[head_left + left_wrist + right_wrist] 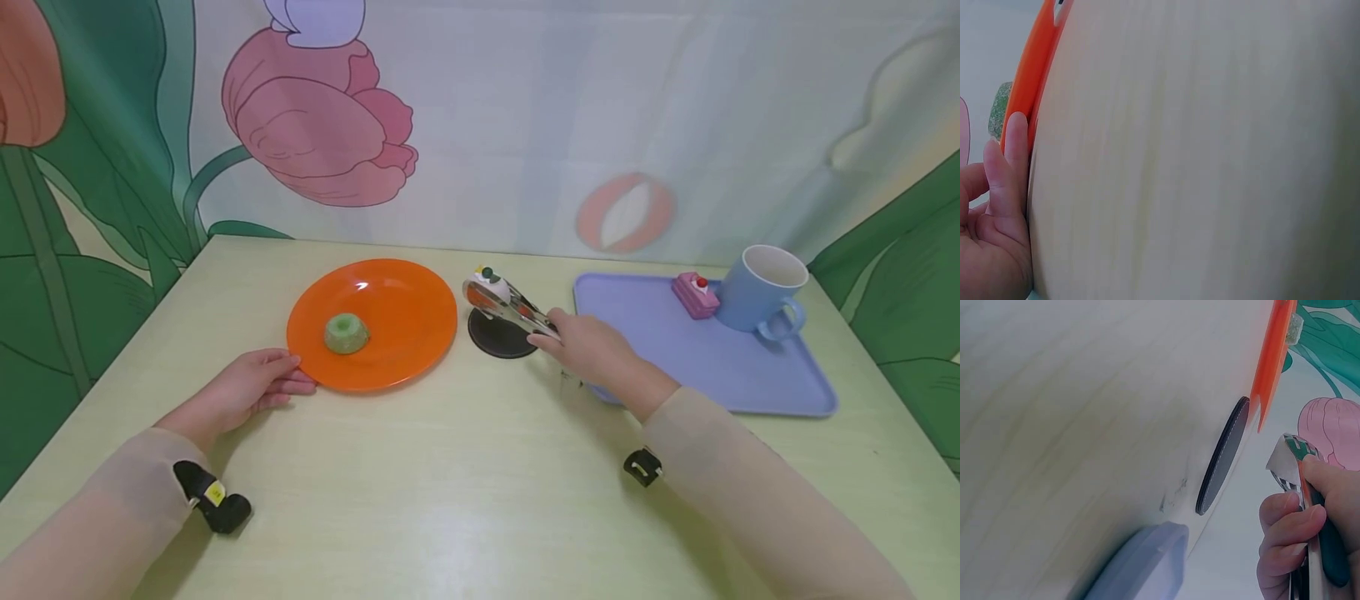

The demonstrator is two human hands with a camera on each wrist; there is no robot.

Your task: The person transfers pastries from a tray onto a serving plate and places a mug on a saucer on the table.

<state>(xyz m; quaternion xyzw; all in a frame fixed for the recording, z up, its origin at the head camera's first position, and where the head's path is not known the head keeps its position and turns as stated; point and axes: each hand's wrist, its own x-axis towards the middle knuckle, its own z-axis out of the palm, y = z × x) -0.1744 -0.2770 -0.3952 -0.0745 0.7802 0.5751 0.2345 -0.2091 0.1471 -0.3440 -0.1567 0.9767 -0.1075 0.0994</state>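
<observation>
My right hand (592, 346) grips metal tongs (525, 317). Between their tips is a small white toy cake (489, 286) with green and yellow bits on top, raised over a round black coaster (504, 335). In the right wrist view, fingers and thumb wrap the tongs' dark green handle (1333, 547). At the near left rim of an orange plate (405, 321), my left hand (251, 387) holds the edge, thumb side up and fingers low beside the rim. A green ring-shaped toy cake (346, 335) sits on that plate, left of its middle.
A lavender tray (675, 367) lies on the right of the pale table (420, 500). On its far right stand a blue mug (750, 292) and a pink toy cake slice (695, 296) with a red topping. Behind the table hangs a flower-printed curtain (510, 125).
</observation>
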